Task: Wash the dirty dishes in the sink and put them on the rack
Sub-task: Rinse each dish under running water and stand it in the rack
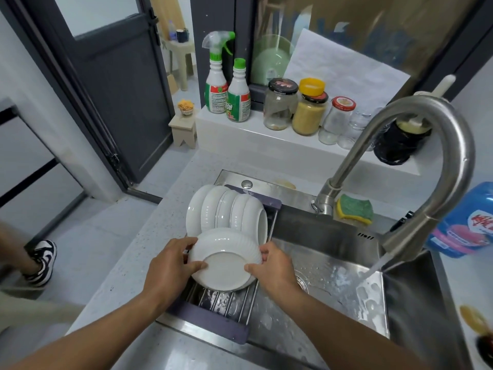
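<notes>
A white ribbed bowl (225, 259) is held with its base toward me, tilted, just above the near part of the rack (213, 320). My left hand (170, 265) grips its left rim and my right hand (272, 265) grips its right rim. Behind it, several white bowls (226, 209) stand on edge in a row on the same metal-barred rack, which spans the left side of the steel sink (328, 265). The held bowl touches or nearly touches the nearest standing bowl; I cannot tell which.
Water runs from the curved steel faucet (437, 166) into the sink at right. A green-yellow sponge (354, 209) lies by the faucet base. Spray bottles (226, 86) and jars (306, 108) line the back ledge. A blue detergent bottle (464, 222) stands right. Another person's shoe (42, 260) shows at left.
</notes>
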